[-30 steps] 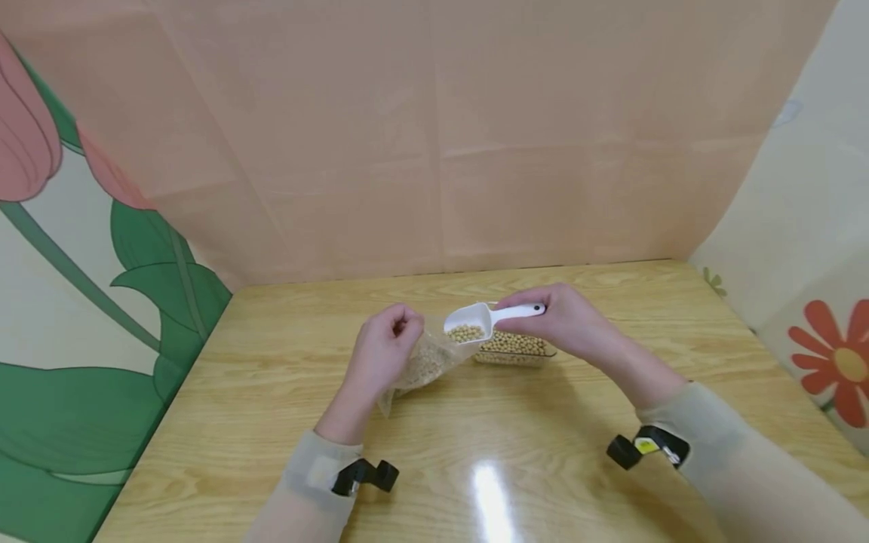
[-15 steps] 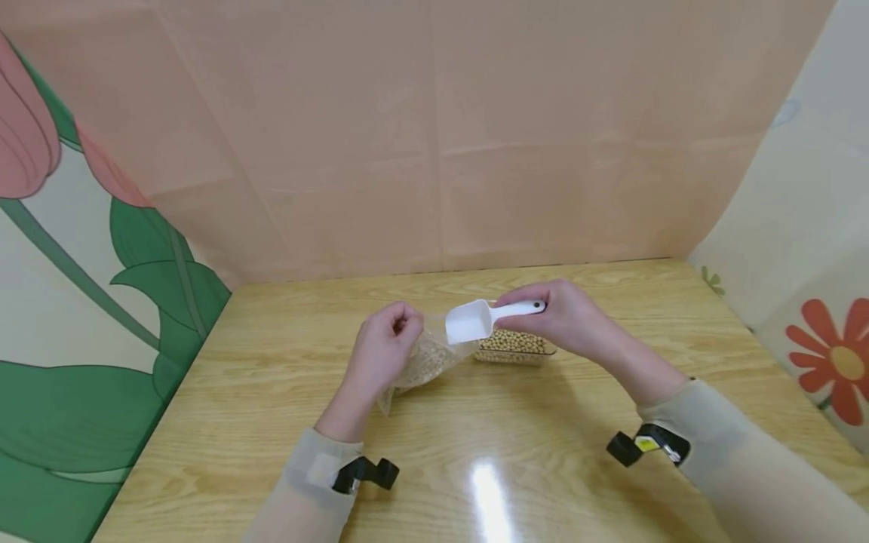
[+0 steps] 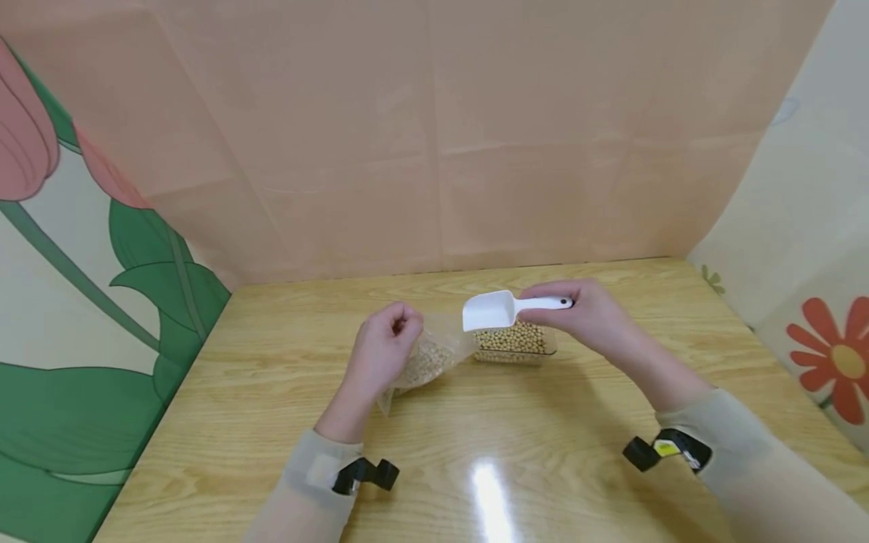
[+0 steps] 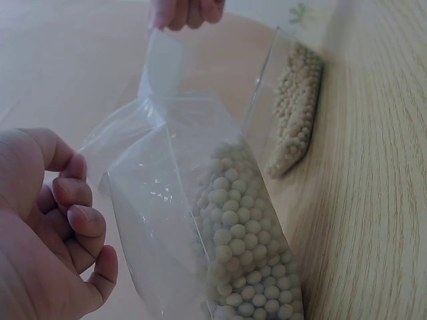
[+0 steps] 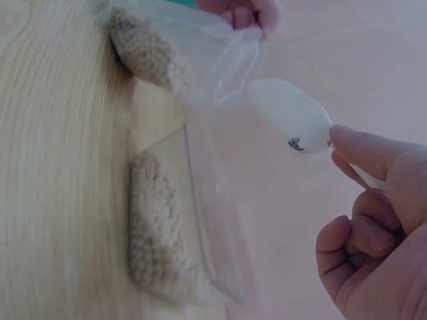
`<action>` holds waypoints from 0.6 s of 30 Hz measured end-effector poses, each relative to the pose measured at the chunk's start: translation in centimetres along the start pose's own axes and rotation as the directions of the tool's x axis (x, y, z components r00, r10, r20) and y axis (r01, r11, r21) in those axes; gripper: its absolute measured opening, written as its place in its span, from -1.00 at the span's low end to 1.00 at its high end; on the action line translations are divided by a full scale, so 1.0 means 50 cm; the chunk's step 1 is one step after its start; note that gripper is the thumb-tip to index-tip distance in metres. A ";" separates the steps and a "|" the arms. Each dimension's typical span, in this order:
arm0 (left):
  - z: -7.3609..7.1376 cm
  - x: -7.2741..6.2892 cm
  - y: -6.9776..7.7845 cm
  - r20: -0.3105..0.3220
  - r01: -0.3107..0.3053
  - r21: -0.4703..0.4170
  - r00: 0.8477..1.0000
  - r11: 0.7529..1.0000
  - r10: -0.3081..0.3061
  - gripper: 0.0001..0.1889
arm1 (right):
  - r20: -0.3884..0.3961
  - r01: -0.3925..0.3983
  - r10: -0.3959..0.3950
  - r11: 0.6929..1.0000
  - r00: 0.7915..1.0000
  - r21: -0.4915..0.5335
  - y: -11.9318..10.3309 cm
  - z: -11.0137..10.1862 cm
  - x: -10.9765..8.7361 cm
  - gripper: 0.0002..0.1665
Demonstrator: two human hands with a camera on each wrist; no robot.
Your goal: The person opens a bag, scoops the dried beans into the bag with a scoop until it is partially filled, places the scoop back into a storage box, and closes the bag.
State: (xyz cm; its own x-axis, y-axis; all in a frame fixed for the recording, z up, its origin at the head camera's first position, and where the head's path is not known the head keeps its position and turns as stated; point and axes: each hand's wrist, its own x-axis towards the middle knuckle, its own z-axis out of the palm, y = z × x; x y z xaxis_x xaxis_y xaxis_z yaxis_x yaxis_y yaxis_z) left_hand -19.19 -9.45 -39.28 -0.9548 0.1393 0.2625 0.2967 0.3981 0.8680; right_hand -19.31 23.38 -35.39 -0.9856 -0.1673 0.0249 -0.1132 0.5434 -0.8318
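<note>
A clear plastic bag (image 4: 160, 213) stands on the table, partly filled with round tan beans (image 4: 243, 233) that look like soybeans. My left hand (image 3: 383, 347) pinches the bag's upper edge between thumb and curled fingers. Pinched by its handle in my right hand (image 3: 577, 313), a white scoop (image 3: 490, 311) hangs in the air above a clear box (image 5: 200, 220), just right of the bag's mouth. No beans show in the scoop's bowl. The box holds more of the same beans and sits to the right of the bag in the head view.
A light wood-grain table (image 3: 434, 437) spans the lower view. Behind it hangs a pinkish-beige sheet (image 3: 434, 151). Painted walls with flowers flank both sides. Each forearm carries a black wrist camera (image 3: 366, 475) over its sleeve.
Beans lay in the scoop a second ago; half a second ago it looked empty at the bag's mouth. My right hand has since moved the scoop right, over the box. The left hand stays put.
</note>
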 end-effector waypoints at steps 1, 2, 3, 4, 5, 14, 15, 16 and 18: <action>0.000 0.000 0.000 -0.001 0.000 0.001 1.000 1.000 0.000 -0.81 | -0.013 -0.015 0.015 1.000 1.000 0.006 0.008 -0.004 -0.001 -0.41; 0.001 0.000 0.000 -0.001 -0.001 0.001 1.000 1.000 0.001 -0.81 | -0.024 -0.027 0.027 1.000 0.999 0.011 0.017 -0.008 -0.001 -0.40; 0.001 0.000 -0.001 -0.001 -0.001 0.001 1.000 1.000 0.001 -0.81 | -0.035 -0.042 0.042 0.999 0.998 0.013 0.027 -0.011 -0.002 -0.38; 0.001 0.000 -0.001 -0.001 -0.001 0.002 1.000 1.000 0.001 -0.81 | -0.046 -0.054 0.055 0.998 0.997 0.013 0.036 -0.014 -0.002 -0.37; 0.001 -0.001 -0.001 0.000 -0.001 0.003 1.000 1.000 0.001 -0.81 | -0.056 -0.065 0.065 0.998 0.996 0.014 0.046 -0.016 -0.002 -0.36; 0.002 -0.002 -0.002 -0.001 0.001 0.012 1.000 1.000 -0.001 -0.81 | -0.068 -0.109 0.108 0.994 0.992 -0.008 0.129 -0.018 0.011 -0.34; 0.001 -0.002 -0.002 -0.001 0.004 0.012 1.000 1.000 -0.004 -0.81 | -0.065 -0.117 0.116 0.993 0.991 -0.012 0.136 -0.018 0.012 -0.33; 0.001 -0.002 -0.001 -0.001 0.007 0.013 1.000 1.000 -0.007 -0.81 | -0.062 -0.125 0.123 0.992 0.990 -0.015 0.142 -0.016 0.014 -0.34; 0.001 -0.002 0.000 0.001 0.012 0.012 1.000 1.000 -0.012 -0.81 | -0.059 -0.134 0.133 0.991 0.989 -0.022 0.153 -0.014 0.017 -0.34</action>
State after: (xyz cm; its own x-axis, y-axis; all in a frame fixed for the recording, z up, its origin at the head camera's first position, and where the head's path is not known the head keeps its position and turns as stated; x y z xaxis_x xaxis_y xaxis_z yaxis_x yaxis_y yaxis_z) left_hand -19.08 -9.43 -39.30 -0.9584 0.1349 0.2516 0.2852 0.4105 0.8661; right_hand -21.09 27.94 -41.34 -0.9976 -0.0451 -0.0530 0.0171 0.5787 -0.8154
